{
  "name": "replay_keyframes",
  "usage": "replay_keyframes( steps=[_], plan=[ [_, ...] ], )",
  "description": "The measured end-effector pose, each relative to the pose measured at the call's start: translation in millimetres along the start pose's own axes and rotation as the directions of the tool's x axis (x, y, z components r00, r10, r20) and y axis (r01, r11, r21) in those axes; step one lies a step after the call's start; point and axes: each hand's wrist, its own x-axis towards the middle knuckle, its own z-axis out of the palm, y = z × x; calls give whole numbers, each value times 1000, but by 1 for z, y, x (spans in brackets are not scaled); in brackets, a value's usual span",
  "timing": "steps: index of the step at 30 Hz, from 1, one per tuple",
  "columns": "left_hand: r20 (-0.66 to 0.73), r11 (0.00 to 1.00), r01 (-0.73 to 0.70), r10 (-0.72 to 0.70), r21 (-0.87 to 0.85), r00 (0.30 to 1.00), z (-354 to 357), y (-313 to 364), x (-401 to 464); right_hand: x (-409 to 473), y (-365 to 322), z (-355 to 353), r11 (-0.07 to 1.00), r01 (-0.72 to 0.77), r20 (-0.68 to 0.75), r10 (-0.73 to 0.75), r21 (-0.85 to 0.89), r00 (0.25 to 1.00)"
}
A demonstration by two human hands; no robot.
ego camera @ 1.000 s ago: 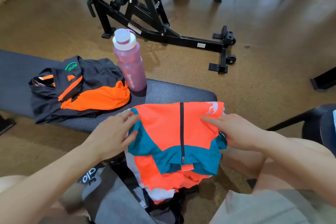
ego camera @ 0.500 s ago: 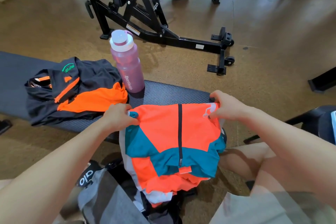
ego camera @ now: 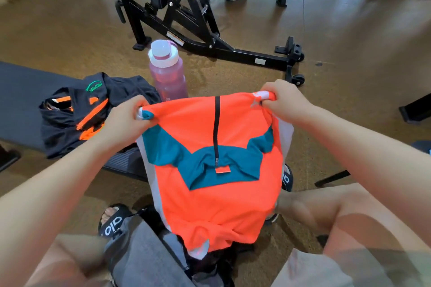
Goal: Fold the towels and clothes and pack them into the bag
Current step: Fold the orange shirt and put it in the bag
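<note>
I see the left hand (ego camera: 126, 116) and the right hand (ego camera: 283, 98) each pinching a top corner of the orange-and-teal shirt (ego camera: 217, 193), which hangs in the air off the worktop's (ego camera: 18, 95) right end, over the grey bag (ego camera: 144, 254). A black-and-orange jacket (ego camera: 93, 112) lies on the worktop beside a pink bottle (ego camera: 168, 72).

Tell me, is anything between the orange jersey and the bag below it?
Nothing visible. Left hand and right hand hold the orange jersey by its top corners; its hem hangs straight over the grey bag between the knees.
</note>
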Motion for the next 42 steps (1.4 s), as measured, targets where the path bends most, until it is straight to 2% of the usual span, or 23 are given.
replay_keyframes(
  steps=[5, 13, 18, 23, 28, 31, 33, 35, 37, 42],
  plan=[
    [-62, 999, -49, 49, -4, 997, -7, -2, 1, 11, -3, 4, 989, 68, -33, -73, -130, 997],
    [-182, 997, -71, 65, -27, 981, -23, 5, 9, 40, -7, -14, 954, 125, -224, -189, -272, 956],
    [-247, 993, -109, 96, -39, 964, -37, 12, 12, 50, -18, -29, 952, 143, -251, -214, -272, 944],
    [-380, 985, -170, 147, -26, 913, -63, 29, 12, 54, -37, -54, 964, 151, -331, -218, -218, 918],
    [-425, 974, -226, 212, 16, 880, -81, 31, 6, 45, -46, -66, 956, 221, -268, -268, -193, 926],
    [-320, 940, -306, 339, 152, 885, -63, 21, -17, 24, -35, -44, 920, 300, -219, -357, -253, 908],
    [-133, 863, -433, 476, 260, 869, -43, 7, -39, -1, -16, -21, 907, 344, -132, -382, -242, 914],
    [125, 706, -620, 620, 342, 775, -26, -11, -61, -33, 10, 0, 909, 343, -56, -365, -238, 929],
    [311, 548, -750, 688, 371, 656, -15, -30, -76, -65, 32, 17, 901, 346, -7, -360, -262, 933],
    [513, 296, -893, 738, 339, 439, 15, -44, -110, -119, 44, 54, 797, 487, 168, -458, -357, 873]
  ],
)
